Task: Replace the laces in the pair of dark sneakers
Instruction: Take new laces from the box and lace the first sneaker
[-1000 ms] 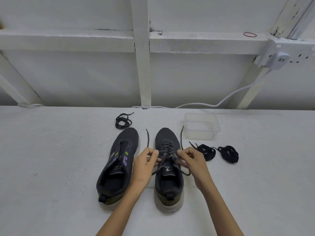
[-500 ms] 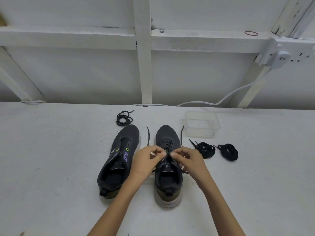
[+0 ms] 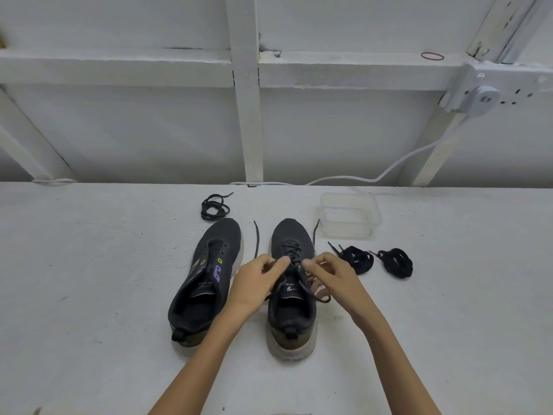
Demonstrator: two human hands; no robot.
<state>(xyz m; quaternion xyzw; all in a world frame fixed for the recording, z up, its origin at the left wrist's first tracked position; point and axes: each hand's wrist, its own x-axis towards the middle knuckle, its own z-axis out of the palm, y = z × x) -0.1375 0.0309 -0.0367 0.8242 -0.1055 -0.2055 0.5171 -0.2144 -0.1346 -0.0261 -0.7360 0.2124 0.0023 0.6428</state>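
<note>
Two dark sneakers stand side by side on the white table, toes away from me. The left sneaker [image 3: 206,280] has no lace in its eyelets. The right sneaker [image 3: 291,313] carries a dark lace [image 3: 291,250] threaded through its eyelets, its two free ends lying on the table on either side of the toe. My left hand [image 3: 254,284] and my right hand [image 3: 332,280] meet over the shoe's tongue, each pinching a part of that lace. A loop of lace [image 3: 317,295] hangs beneath my right hand.
A coiled black lace [image 3: 215,207] lies beyond the left sneaker. Two bundled black laces [image 3: 359,259] [image 3: 397,262] sit right of the right sneaker. A clear plastic container [image 3: 348,215] stands behind them. A white cable [image 3: 389,172] runs along the wall's foot.
My hands have drawn together over the middle of the right sneaker, fingertips nearly touching. A loop of lace now shows beneath my right hand.
</note>
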